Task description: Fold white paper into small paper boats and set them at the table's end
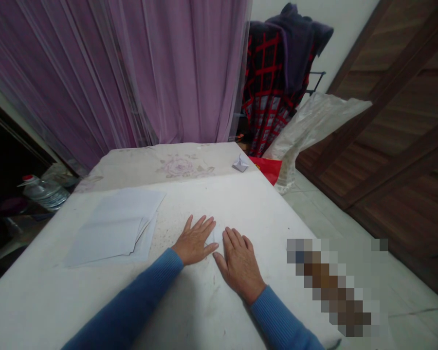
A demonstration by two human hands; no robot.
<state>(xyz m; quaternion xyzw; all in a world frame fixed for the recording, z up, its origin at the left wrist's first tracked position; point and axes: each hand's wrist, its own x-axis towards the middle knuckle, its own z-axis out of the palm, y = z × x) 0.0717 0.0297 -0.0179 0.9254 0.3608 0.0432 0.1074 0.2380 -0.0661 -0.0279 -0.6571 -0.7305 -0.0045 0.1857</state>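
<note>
A small piece of folded white paper point(212, 237) lies on the white-covered table, partly hidden by my hands. My left hand point(195, 243) rests flat over its left side, fingers spread. On the right, my right hand point(240, 260) lies palm down beside the paper with its fingers stretched out. The two thumbs nearly meet below the paper. How far the sheet runs under the palms is hidden. Farther back, near the table's right edge, sits a small folded paper shape point(240, 164).
A stack of white sheets point(109, 228) lies on the table point(277, 287) to the left. Beyond the left edge is a plastic bottle point(45, 192) with a red cap. A red bag point(268, 169) and a whitish plastic bag point(306, 129) are past the right edge. Purple curtains point(182, 73) hang behind.
</note>
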